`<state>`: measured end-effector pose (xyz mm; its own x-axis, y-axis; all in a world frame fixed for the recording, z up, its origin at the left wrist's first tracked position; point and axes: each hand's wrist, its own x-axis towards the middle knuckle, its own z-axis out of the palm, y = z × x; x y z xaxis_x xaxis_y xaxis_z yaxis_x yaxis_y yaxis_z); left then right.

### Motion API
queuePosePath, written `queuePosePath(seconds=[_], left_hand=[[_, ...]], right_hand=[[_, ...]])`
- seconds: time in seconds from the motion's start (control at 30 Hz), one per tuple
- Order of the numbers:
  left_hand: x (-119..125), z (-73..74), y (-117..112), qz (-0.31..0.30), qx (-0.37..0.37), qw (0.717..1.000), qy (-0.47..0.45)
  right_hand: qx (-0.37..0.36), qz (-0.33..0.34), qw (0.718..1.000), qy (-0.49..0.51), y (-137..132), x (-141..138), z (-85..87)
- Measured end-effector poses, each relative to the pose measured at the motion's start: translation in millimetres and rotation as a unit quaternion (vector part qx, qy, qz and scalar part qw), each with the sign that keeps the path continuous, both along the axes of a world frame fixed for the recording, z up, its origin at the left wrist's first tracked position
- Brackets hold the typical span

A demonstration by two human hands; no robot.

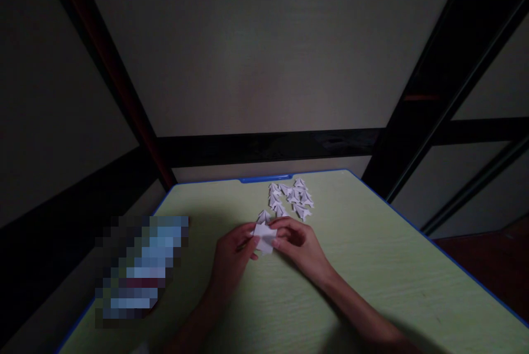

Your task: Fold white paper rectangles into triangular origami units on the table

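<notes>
A small white piece of paper [264, 236], partly folded, is pinched between both my hands just above a pale green table [372, 266]. My left hand [232, 257] grips its left edge with closed fingers. My right hand [298, 243] grips its right edge, fingers curled over it. Behind the hands lies a cluster of several small white folded paper shapes [292, 197] near the table's far edge. One more folded shape [263, 215] lies just beyond the held paper.
The table has a blue rim [264, 179]. A blurred-out patch [140, 268] covers something at the table's left edge. Dark bed-frame bars [124, 89] and pale walls surround the table. The room is dim.
</notes>
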<state>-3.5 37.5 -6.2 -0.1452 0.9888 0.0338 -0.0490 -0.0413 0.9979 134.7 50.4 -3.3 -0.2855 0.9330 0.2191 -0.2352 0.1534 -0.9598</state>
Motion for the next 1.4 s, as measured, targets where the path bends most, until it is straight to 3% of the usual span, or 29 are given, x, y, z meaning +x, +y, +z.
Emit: queuePosePath(seconds=[0.17,0.63,0.83,0.97,1.1,1.23,1.4], left_hand=[[-1.9,3.4,-0.4,-0.023,0.001,1.000,-0.017],[-0.6,9.7,-2.7,-0.007,-0.027,0.999,-0.025],[-0.8,4.0,-0.4,-0.028,-0.036,0.998,0.037],[-0.8,2.7,0.9,-0.061,-0.027,0.995,0.079],[-0.4,2.7,0.5,-0.051,-0.016,0.995,0.089],[0.4,4.0,-0.6,-0.021,-0.050,0.998,0.031],[1.4,10.1,-3.6,-0.009,-0.084,0.996,-0.024]], right_hand=[[-0.062,-0.003,0.998,0.014,2.2,-2.0,-2.4],[-0.063,-0.018,0.998,-0.004,5.0,-2.3,-5.7],[-0.063,-0.061,0.996,-0.024,3.5,-1.9,-0.6],[-0.062,-0.055,0.996,-0.024,2.3,-3.0,-0.4],[-0.058,-0.043,0.997,0.000,2.2,-2.8,-3.3],[0.014,-0.042,0.999,-0.003,-0.6,-1.0,-5.0],[0.146,-0.047,0.981,-0.122,-5.7,-0.5,-4.2]])
